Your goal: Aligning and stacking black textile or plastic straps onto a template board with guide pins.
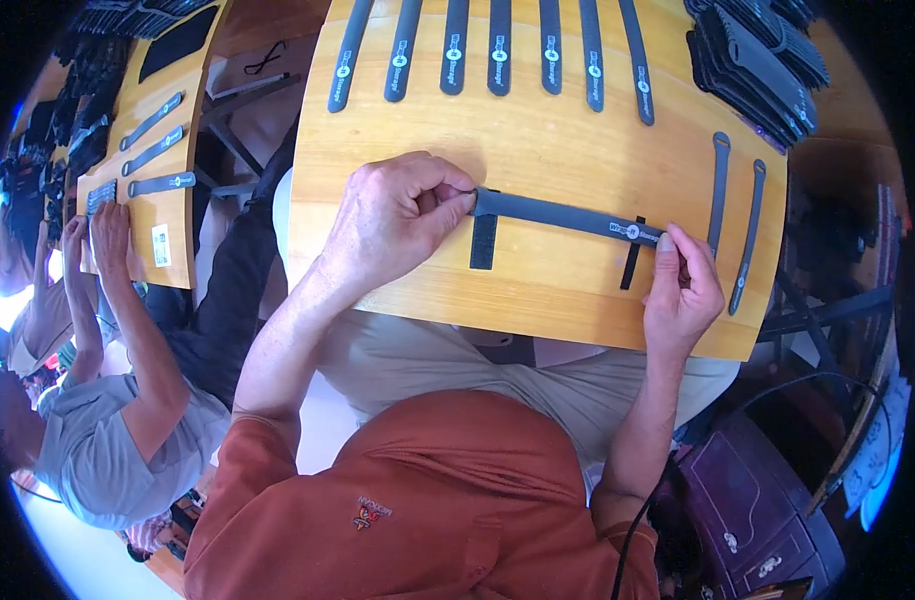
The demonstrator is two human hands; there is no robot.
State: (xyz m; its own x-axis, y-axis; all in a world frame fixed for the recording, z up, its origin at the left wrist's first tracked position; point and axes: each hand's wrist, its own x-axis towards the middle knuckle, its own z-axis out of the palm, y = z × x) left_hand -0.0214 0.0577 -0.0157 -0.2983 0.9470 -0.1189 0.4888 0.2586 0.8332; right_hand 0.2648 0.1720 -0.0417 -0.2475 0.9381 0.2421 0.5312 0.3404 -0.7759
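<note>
The left hand (392, 215) has thumb and forefinger pinched on one end of a dark grey strap (547, 210), and the right hand (685, 290) is clamped by thumb and fingers on its other end, beside a pale printed mark. The strap is stretched straight between them over the near half of the tabletop (577, 150), its long axis roughly parallel to the near edge and its printed end pointing toward the right edge. Beneath it, a wide black strip (483, 243) and a narrow black strip (630, 268) run toward the near edge. Near the right edge, two slotted straps (718, 190) lie lengthwise, slots toward the far edge. Beyond, a row of seven straps (500, 25) points printed ends toward the near edge. A stack of dark straps (747, 75) sits at the far right corner.
</note>
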